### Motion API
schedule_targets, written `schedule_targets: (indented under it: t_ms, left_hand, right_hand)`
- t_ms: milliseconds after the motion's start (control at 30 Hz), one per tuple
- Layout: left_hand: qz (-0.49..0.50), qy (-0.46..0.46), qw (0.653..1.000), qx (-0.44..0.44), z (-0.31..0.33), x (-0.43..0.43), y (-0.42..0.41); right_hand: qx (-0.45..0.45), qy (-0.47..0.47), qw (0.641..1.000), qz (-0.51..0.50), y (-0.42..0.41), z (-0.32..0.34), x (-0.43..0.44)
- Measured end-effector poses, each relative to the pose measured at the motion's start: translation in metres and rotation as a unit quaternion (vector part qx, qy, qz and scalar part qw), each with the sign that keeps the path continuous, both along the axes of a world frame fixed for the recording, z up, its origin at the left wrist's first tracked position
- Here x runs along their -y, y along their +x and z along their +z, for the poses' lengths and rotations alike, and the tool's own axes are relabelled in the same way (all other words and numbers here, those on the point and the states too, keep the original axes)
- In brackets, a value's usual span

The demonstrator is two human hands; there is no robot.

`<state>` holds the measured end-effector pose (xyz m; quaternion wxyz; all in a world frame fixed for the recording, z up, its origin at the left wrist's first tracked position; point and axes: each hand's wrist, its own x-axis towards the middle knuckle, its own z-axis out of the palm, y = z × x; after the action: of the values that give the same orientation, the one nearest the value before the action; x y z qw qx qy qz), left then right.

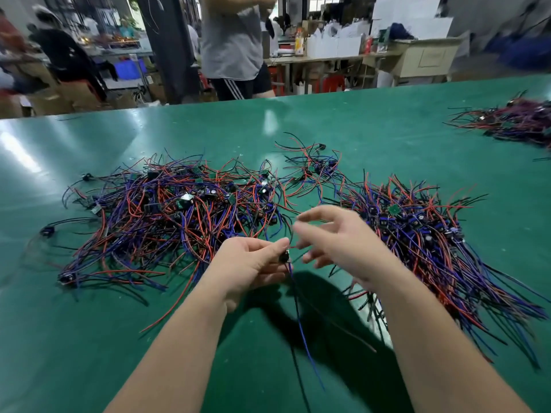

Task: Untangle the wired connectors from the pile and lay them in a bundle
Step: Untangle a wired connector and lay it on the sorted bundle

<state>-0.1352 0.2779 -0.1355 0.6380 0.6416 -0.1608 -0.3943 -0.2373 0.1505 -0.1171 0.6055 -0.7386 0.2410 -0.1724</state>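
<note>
Wired connector, small and black, sits pinched between the thumb and fingertips of your left hand, its blue and dark leads hanging down over the green table. Your right hand hovers just beside it, fingers spread loose, holding nothing. The tangled pile lies to the left, the combed-out bundle to the right.

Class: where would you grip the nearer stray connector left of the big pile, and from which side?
Probably the stray connector by its black body, from the left: it lies clear of the pile, its wires trailing right into it.
</note>
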Motion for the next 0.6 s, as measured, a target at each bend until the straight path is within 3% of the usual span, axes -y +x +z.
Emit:
schedule_targets:
  t_ms: [67, 167, 367, 600]
  left_hand:
    - [0.003, -0.013, 1.0, -0.007, 0.0, 0.002, -0.001]
    - [0.001, -0.029, 0.999, -0.023, 0.001, 0.002, -0.002]
    - [-0.068, -0.046, 0.997, -0.001, 0.007, 0.001, -0.008]
    - [-0.057, -0.034, 0.998, 0.008, 0.008, 0.001, -0.008]
  right_hand:
    - [-0.031, -0.065, 0.996, 0.052, 0.002, -0.005, -0.005]
    - [-0.056, -0.162, 0.985, 0.032, 0.004, -0.008, -0.004]
    - [-0.027, -0.064, 0.997, -0.038, 0.005, -0.014, 0.0]
    - [0.021, 0.024, 0.999, -0.017, 0.005, -0.007, -0.001]
